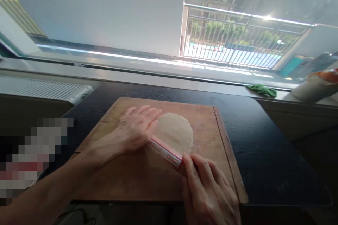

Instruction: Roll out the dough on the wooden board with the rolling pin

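So the dough (175, 130) is a pale, flat, roundish sheet, kinda ragged at 3 o'clock, around 1 o'clock on the wooden board (206, 147). Right hand (208, 186) grips the rolling pin (165, 152) at 4 o'clock; left hand (138, 126), fingers outstretched, sits at 10.

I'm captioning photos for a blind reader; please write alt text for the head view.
A person's right hand grips one end of a labelled rolling pin across flattened dough, the left hand near its other end. Beneath is a wooden board on a dark table near a windowsill.
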A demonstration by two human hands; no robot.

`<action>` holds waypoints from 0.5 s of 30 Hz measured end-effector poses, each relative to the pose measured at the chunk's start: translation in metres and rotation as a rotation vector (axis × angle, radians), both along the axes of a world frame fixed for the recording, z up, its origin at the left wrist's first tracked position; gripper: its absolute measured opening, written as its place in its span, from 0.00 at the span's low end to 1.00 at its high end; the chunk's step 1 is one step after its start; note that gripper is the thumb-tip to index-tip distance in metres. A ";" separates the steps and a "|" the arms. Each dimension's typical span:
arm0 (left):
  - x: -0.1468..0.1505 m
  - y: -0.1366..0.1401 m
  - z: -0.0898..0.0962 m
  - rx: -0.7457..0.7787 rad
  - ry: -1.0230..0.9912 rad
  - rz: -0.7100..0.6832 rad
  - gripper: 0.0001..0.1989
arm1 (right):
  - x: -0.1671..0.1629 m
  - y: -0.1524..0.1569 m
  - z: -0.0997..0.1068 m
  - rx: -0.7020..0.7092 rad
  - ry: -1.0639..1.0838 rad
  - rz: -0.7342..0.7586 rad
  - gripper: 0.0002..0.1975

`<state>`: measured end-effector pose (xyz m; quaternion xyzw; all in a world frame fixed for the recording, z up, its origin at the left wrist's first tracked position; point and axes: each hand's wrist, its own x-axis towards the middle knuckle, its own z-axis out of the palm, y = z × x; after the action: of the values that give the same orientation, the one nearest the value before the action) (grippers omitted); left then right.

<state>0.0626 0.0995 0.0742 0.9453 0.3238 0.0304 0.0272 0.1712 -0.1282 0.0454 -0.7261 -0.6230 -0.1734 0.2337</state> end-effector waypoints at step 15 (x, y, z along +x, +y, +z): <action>0.021 0.010 0.000 0.036 0.031 -0.063 0.28 | -0.004 0.005 0.010 -0.026 0.067 -0.061 0.17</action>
<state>0.0837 0.1099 0.0741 0.9556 0.2938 0.0207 0.0062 0.1669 -0.1227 0.0555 -0.7530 -0.5947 -0.1479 0.2397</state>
